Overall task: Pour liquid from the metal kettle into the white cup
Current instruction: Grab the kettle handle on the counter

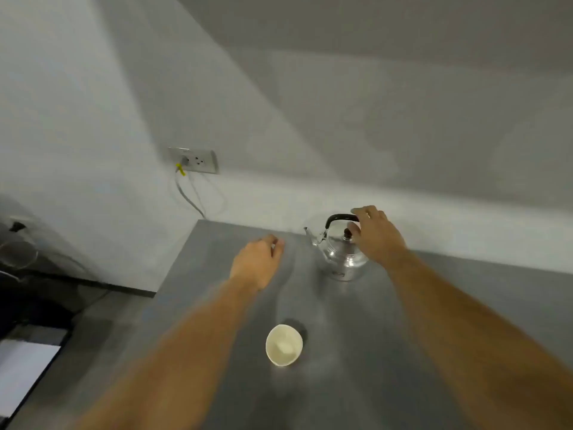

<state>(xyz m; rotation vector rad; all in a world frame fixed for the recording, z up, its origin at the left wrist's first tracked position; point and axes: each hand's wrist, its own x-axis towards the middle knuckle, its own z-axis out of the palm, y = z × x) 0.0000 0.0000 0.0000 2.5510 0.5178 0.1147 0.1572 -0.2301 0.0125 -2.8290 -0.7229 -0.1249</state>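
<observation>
A shiny metal kettle (339,257) with a black handle stands upright at the far side of the grey table (434,321), its spout pointing left. My right hand (376,235) is at the handle's right end, fingers spread around it and not closed. The white cup (283,345) stands upright nearer to me, in the middle of the table, and looks empty. My left hand (257,263) hovers over the table left of the kettle, fingers loosely curled, holding nothing.
The table's left edge runs diagonally beside my left arm. A wall socket (193,160) with cables hangs on the white wall behind. Dark objects and a glass item (17,252) sit at the far left, lower down.
</observation>
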